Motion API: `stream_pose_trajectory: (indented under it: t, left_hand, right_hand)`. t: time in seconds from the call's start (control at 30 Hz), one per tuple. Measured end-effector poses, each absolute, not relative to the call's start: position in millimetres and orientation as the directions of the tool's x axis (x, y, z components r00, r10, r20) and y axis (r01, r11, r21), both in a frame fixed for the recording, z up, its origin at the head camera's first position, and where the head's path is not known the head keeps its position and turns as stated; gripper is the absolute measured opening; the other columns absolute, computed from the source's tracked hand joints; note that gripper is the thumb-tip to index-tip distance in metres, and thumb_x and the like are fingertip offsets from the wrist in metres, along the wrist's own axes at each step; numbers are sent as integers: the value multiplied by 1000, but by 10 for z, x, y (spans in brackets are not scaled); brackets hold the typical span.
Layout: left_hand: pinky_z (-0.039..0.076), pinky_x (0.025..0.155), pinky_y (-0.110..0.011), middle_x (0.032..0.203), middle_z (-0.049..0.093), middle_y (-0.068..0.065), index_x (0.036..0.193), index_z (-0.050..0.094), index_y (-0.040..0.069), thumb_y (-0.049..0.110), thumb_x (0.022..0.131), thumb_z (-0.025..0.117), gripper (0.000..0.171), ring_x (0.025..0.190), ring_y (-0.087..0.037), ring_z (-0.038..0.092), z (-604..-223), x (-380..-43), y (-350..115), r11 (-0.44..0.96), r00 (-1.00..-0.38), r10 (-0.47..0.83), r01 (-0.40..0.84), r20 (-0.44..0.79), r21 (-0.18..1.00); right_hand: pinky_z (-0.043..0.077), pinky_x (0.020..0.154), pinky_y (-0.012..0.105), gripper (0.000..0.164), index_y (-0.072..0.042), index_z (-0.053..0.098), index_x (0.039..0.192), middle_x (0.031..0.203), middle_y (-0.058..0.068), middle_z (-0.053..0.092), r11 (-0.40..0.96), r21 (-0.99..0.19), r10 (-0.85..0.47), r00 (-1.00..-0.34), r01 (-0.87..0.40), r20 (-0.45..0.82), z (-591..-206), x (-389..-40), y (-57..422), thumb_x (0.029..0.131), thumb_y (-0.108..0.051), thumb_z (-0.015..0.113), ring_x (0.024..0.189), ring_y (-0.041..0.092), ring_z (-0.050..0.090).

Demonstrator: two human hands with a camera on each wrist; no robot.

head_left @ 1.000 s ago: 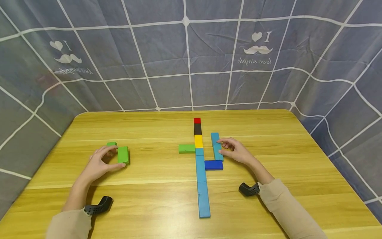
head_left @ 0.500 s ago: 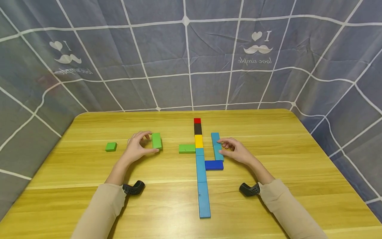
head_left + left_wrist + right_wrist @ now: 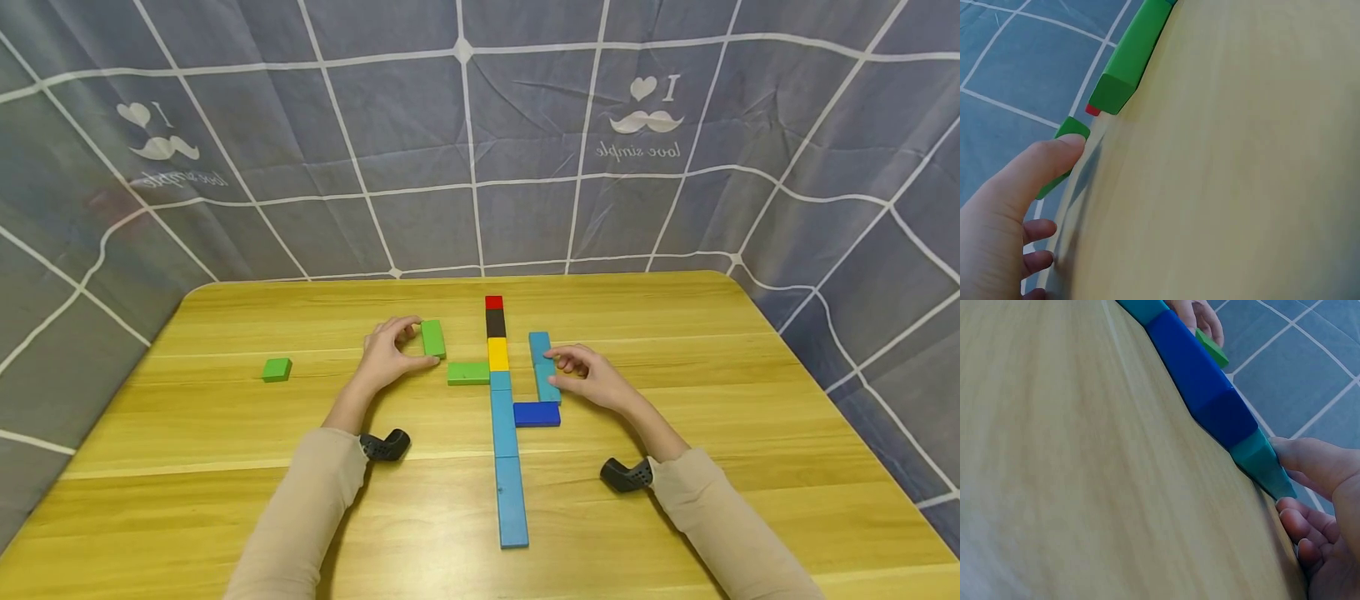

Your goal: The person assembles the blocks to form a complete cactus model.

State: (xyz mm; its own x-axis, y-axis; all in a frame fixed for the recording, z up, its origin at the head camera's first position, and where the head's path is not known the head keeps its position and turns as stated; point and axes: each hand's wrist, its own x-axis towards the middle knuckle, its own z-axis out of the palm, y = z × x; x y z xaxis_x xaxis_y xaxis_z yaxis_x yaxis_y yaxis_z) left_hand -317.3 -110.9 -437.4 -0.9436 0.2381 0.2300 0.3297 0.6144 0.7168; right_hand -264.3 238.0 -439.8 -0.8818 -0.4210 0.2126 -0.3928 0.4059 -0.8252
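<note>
In the head view my left hand (image 3: 386, 358) pinches a green block (image 3: 432, 339) between thumb and fingers, left of the block line. Just below that block lies another green block (image 3: 467, 373), one end against the line. The left wrist view shows my thumb on the held block (image 3: 1071, 128). My right hand (image 3: 592, 377) rests its thumb and index fingertip at the right side of two light blue blocks (image 3: 546, 385) laid end to end. Their near end meets a dark blue block (image 3: 537, 414) that joins the line. The other right fingers bend loosely.
The line runs down the wooden table (image 3: 225, 417) from a red block (image 3: 494, 302) through black (image 3: 495, 322) and yellow (image 3: 498, 354) to light blue blocks (image 3: 512, 502). A small green block (image 3: 277, 370) lies far left. A grey checked curtain (image 3: 420, 150) hangs behind.
My left hand has carried the green block rightward and slightly away, from beside the small green block to close by the line. The right hand stays where it was.
</note>
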Motion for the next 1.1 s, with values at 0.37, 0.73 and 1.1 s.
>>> stream_pose_trajectory:
  t: [0.37,0.73,1.1]
  left_hand:
    - [18,93,-50,100,56,-10,122,56,11,34,63,82,69,95,-26,42,-4358,-3222,-940,656,-943,264,329,202,680]
    - [16,94,-50,112,51,-9,126,55,12,38,68,79,68,99,-28,39,-4358,-3252,-926,709,-941,308,326,141,626]
    - [15,94,-48,120,44,-11,132,49,12,39,80,67,62,105,-29,35,-4315,-3244,-955,712,-933,354,314,65,629]
  right_hand:
    - [34,71,25,37,6,54,119,96,21,50,461,-844,-401,-913,-274,77,-4100,-2522,2266,85,-5,62,84,28,42]
    - [34,72,26,37,6,54,119,96,24,50,462,-843,-403,-912,-275,76,-4045,-2503,2248,85,-5,63,84,30,43]
    - [34,71,25,37,8,54,119,96,23,50,460,-843,-405,-911,-279,80,-4039,-2495,2245,85,-3,62,84,29,43]
